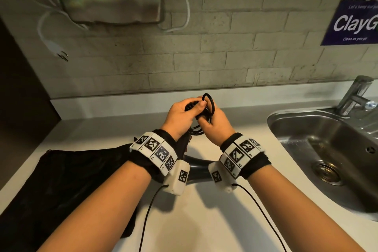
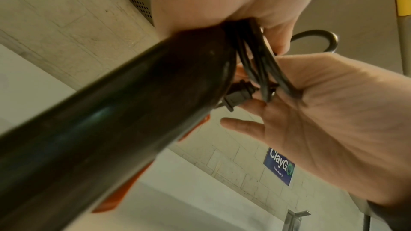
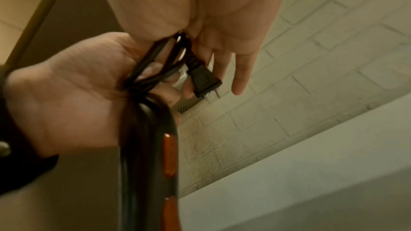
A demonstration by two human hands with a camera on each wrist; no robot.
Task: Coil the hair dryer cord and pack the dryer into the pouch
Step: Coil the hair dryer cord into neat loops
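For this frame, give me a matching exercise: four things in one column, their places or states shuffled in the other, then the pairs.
Things:
1. cord
2. pouch
3. sink
4. white plug

Places or states:
A. set into the counter on the right
B. hanging against the brick wall at upper left
C. looped in a bundle, gripped by both the left hand and the right hand
D. lying flat on the counter at left

Pairs: 1-C, 2-D, 3-A, 4-B
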